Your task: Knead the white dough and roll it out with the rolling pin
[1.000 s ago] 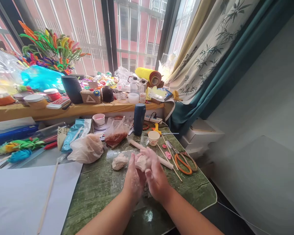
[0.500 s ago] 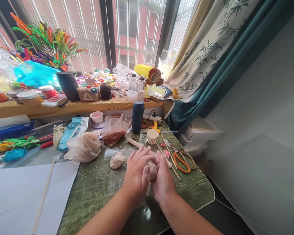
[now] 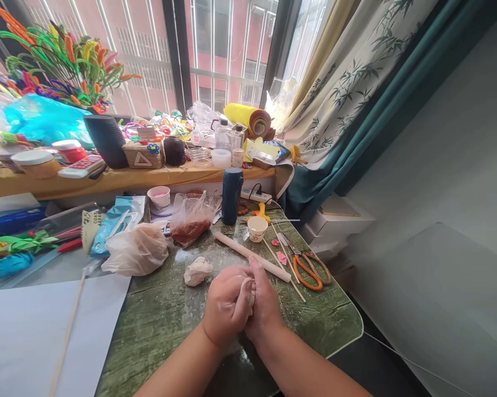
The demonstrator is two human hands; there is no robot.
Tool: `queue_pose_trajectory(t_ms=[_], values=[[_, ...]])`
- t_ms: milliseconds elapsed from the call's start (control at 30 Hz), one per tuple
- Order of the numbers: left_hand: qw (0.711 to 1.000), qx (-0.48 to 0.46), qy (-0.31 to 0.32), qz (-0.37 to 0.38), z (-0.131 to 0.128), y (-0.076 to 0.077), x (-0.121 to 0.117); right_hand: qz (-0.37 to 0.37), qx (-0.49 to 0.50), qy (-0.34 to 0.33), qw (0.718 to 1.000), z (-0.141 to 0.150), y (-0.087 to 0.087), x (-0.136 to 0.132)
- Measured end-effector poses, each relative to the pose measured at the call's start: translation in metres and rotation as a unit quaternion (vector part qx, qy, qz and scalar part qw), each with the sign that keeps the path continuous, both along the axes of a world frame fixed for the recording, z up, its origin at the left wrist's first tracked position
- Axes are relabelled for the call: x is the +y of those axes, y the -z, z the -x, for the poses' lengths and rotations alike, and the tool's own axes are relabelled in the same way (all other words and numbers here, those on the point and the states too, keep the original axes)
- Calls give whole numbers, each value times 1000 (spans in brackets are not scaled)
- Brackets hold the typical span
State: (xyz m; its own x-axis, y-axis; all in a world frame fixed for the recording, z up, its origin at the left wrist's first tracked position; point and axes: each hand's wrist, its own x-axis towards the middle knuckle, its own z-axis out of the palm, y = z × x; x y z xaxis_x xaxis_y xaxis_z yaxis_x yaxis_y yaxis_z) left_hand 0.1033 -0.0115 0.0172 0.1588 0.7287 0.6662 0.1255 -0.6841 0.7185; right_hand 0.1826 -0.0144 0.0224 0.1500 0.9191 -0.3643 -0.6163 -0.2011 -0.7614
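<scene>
My left hand is closed over a lump of pale dough or clay, of which only a sliver shows between the palms. Pressed against it from the right is my right hand, its fingers wrapped round the same lump. White residue coats the fingertips. A second pale lump lies on the table just left of my hands. Beyond them a rolling pin rests at a slant, apart from my fingers.
Orange-handled scissors, thin wooden sticks and a paper cup lie to the right. A dark blue bottle stands behind. Plastic bags and white paper are on the left. The table's edge runs close at right.
My hands have closed tighter round the lump and drawn slightly down and nearer. The left fingers, stretched before, are now curled. More of the rolling pin shows.
</scene>
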Motion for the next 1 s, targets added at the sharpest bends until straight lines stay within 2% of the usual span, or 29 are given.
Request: queue_pose_trajectory(t_ms=[67,133,200,267,367,400,433,467,500,533,567,633,667,700,733,767,833,900,1000], values=[[999,-26,-1,36,1,3,0,16,-15,-4,1000,-2,-1,3],[994,-76,18,77,1,6,1,-20,-103,3,994,-9,-3,7],[973,-172,51,146,-2,6,2,-77,-221,14,972,-21,-4,11],[914,-303,104,248,-5,3,4,-158,-345,30,925,-34,-2,13],[785,-452,185,382,-9,-6,6,-309,-498,31,810,-46,5,10],[761,-469,190,407,-9,-7,7,-350,-529,21,773,-46,8,8],[752,-475,178,421,-9,-7,8,-378,-548,5,747,-45,11,5],[755,-474,152,426,-7,-6,10,-390,-552,-17,737,-42,14,1],[767,-466,117,425,-5,-4,11,-386,-540,-40,747,-39,15,-3],[786,-450,78,417,-3,-2,13,-363,-512,-60,776,-35,16,-6],[812,-422,36,401,0,1,14,-324,-465,-76,821,-31,15,-8],[885,-324,-34,332,7,5,14,-212,-314,-81,922,-24,8,-11],[926,-253,-46,275,11,6,14,-148,-219,-84,961,-22,4,-10],[963,-167,-37,206,14,5,12,-90,-123,-92,984,-20,-1,-10],[988,-75,-10,134,16,5,10,-45,-37,-105,993,-19,-7,-9],[997,10,21,67,17,4,8,-19,31,-119,992,-18,-11,-8],[991,119,47,-28,16,2,2,0,98,-141,985,-16,-18,-8],[985,157,-2,-69,12,1,-4,9,90,-125,988,-14,-20,-12],[973,192,-93,-88,4,3,-11,-19,-3,-83,996,-13,-20,-17]])
